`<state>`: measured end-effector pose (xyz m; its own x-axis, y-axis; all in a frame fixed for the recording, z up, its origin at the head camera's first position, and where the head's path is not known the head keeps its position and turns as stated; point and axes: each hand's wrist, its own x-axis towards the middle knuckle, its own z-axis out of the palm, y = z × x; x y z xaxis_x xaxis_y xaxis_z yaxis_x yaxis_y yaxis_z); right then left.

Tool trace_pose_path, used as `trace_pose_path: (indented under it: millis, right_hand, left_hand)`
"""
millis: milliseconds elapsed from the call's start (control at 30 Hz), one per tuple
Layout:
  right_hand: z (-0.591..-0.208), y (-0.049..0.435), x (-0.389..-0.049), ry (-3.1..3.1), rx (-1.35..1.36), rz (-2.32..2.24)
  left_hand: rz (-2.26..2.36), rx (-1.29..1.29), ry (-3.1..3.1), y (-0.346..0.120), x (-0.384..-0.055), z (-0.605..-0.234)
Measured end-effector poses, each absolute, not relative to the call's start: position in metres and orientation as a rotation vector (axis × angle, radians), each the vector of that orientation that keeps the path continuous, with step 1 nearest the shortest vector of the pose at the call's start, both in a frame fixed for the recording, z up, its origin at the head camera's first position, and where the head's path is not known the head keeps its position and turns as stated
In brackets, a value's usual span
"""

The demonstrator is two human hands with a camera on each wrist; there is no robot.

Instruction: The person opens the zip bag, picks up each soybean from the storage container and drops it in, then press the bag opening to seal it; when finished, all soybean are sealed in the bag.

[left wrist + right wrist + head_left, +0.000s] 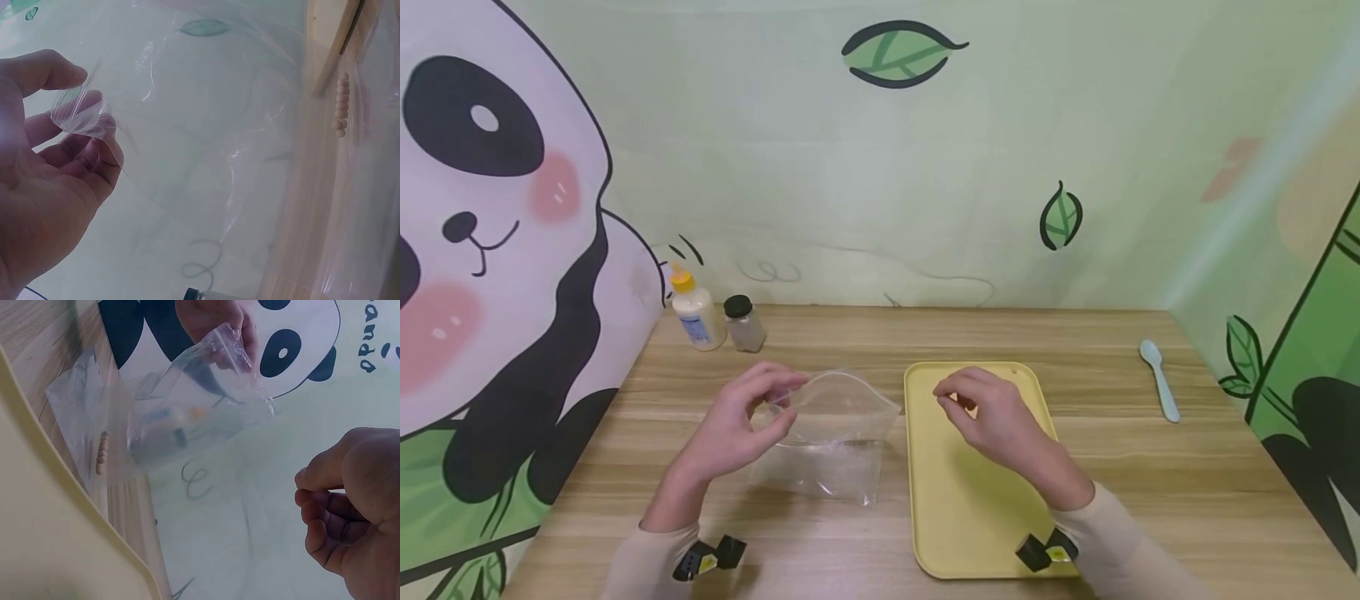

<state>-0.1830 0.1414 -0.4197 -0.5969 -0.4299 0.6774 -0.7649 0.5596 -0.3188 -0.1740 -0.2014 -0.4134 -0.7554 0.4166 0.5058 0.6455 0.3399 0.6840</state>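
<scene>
A clear plastic zip bag (838, 477) stands on the wooden table with its mouth spread wide. My left hand (735, 427) is at the bag's upper left corner, its fingers curled round the crumpled plastic and its thumb apart from them in the left wrist view. A short row of round, light wooden beads (341, 105) shows through the clear plastic, low down near the table. Above the yellow tray (966, 517), my right hand (992, 418) hangs with thumb and fingertips together and the other fingers curled. Nothing shows between those fingers in the right wrist view.
At the back left stand a white squeeze bottle (698, 321) with a yellow cap and a small jar (747, 332) with a black lid. A pale blue spoon (1162, 385) lies at the right. Behind the table rises a wall (820, 167) with panda and leaf drawings.
</scene>
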Motion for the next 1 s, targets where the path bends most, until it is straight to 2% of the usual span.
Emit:
trace_pose_path:
  millis: [1000]
  right_hand:
    - [-0.397, 0.083, -0.185, -2.145, 1.171, 0.941]
  left_hand:
    - [-1.369, -0.955, -2.371, -0.202, -0.173, -0.413]
